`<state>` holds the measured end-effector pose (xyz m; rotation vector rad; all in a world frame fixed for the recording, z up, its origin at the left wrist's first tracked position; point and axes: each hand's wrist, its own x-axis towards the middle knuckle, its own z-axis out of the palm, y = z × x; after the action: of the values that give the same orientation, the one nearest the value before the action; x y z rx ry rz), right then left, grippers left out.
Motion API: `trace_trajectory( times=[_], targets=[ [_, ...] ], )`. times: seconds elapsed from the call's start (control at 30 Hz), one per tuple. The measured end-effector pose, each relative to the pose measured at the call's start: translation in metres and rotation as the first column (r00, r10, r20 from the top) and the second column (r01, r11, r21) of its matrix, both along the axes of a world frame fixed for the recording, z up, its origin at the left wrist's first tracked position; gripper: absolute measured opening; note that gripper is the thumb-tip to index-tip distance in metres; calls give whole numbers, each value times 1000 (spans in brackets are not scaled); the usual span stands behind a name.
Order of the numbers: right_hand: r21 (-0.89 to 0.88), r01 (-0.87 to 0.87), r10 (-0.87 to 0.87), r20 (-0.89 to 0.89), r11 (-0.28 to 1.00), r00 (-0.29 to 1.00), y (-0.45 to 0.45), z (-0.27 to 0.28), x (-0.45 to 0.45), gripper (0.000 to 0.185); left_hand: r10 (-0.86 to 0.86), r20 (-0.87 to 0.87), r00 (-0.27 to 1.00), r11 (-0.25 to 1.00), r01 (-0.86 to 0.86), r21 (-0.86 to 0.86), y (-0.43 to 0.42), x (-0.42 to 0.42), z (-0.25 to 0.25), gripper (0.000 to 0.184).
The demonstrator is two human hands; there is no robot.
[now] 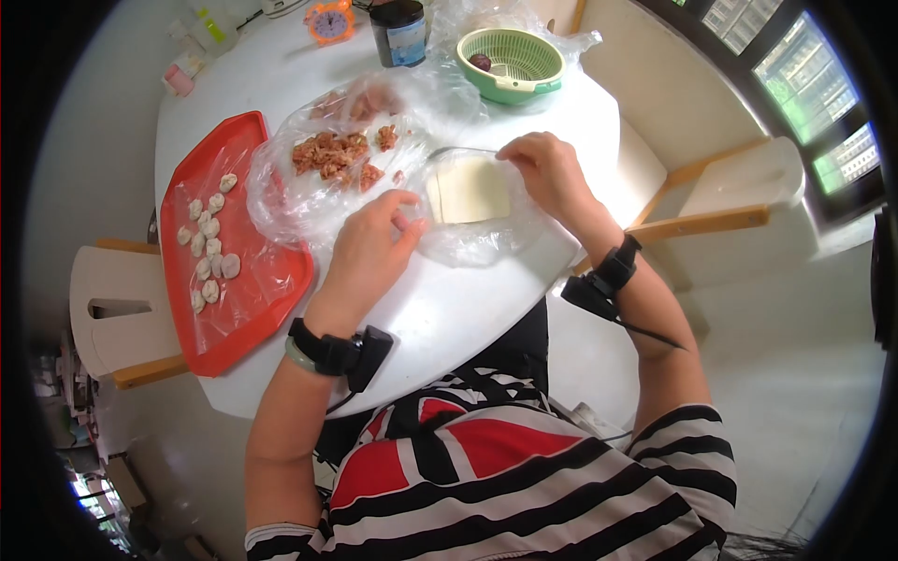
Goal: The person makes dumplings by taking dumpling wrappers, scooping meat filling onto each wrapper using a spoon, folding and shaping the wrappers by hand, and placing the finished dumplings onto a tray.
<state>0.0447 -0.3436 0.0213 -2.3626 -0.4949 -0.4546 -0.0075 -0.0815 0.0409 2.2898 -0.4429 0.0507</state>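
Note:
A stack of pale square dough wrappers (pixel 472 190) lies on a clear plastic bag (pixel 468 245) on the white table. My right hand (pixel 552 173) is at the upper right of the stack, its fingertips pinched together on the bag's edge. To the left of the wrappers, my left hand (pixel 369 245) hovers with thumb and index finger apart and nothing visible between them. Its other fingers are curled and partly hidden. Beyond it, minced meat filling (pixel 329 154) sits spread on another plastic bag (pixel 281 210). Folded dumplings (pixel 213 247) rest on a plastic-lined red tray (pixel 290 280) at the left.
At the back stand a green strainer basket (pixel 510 91) holding a dark round item, a dark jar (pixel 399 37) and an orange clock (pixel 329 22). Bottles are at the far left corner. White chairs (pixel 739 182) flank the table (pixel 440 313), whose rounded edge is close to my body.

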Motion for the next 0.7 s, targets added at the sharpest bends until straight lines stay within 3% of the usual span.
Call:
trace_trajectory(
  times=[0.13,0.2,0.33,0.4,0.47,0.53,0.6,0.7],
  targets=[
    [-13,58,-57,68,998,996,2,-12,16,16,25,-61,998,1000,-26,-17,5,5,-10,43],
    [-38,69,-66,86,997,994,3,-16,19,16,7,37,999,1000,-7,-11,6,8,-19,50],
    [-92,83,-64,197,992,978,9,-2,8,12,-6,47,999,997,10,-80,5,4,-15,53],
    [-123,91,-62,227,988,972,13,11,0,11,-176,449,876,984,157,79,7,9,-27,55],
    [-182,-34,37,9,983,999,15,16,-5,14,-173,403,899,985,154,79,7,10,-31,57],
    [-184,-13,19,30,983,999,21,13,-6,17,-175,358,917,984,157,80,4,8,-31,60],
    [-189,10,0,54,982,999,23,13,-5,19,-94,50,994,994,96,-46,1,4,-30,69],
    [-233,16,-13,16,972,1000,26,16,-4,19,-100,143,985,991,111,-75,3,6,-38,78]
  ],
)
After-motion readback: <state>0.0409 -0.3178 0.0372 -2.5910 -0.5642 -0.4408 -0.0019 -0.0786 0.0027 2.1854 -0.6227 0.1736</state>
